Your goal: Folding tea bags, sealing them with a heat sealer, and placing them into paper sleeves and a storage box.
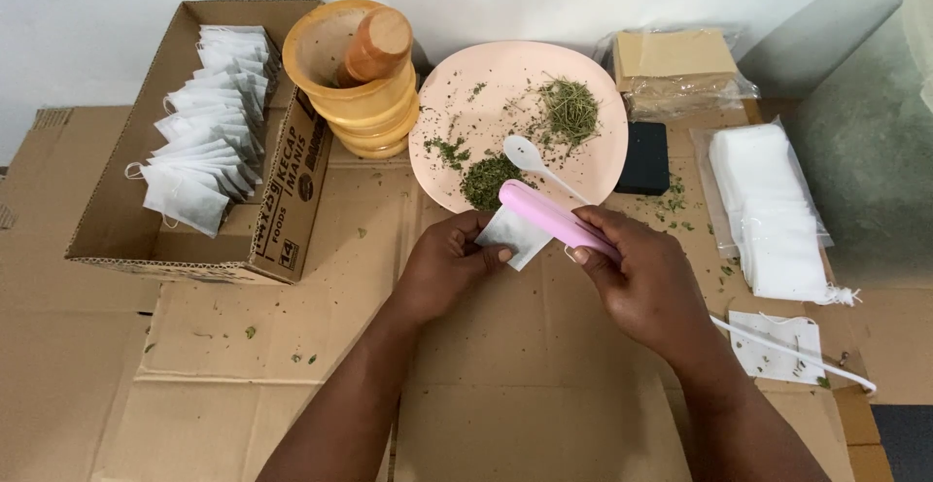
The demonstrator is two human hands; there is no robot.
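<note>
My left hand [442, 263] pinches a small white tea bag [515, 236] by its edge, just in front of the plate. My right hand [646, 283] grips a pink hand-held sealer [554, 220], which is clamped over the top of that bag. A white cord [787, 351] runs from the sealer to the right. Behind them, a pink plate [515, 84] holds piles of dried green herbs [569, 108] and a white plastic spoon [530, 156].
A cardboard box [107, 220] at the left holds several filled white bags [209, 122]. A wooden mortar with pestle [360, 74] stands beside it. At the right lie a black block [643, 156], a stack of empty white bags [773, 210], one loose bag [777, 346] and a wrapped brown packet [675, 69].
</note>
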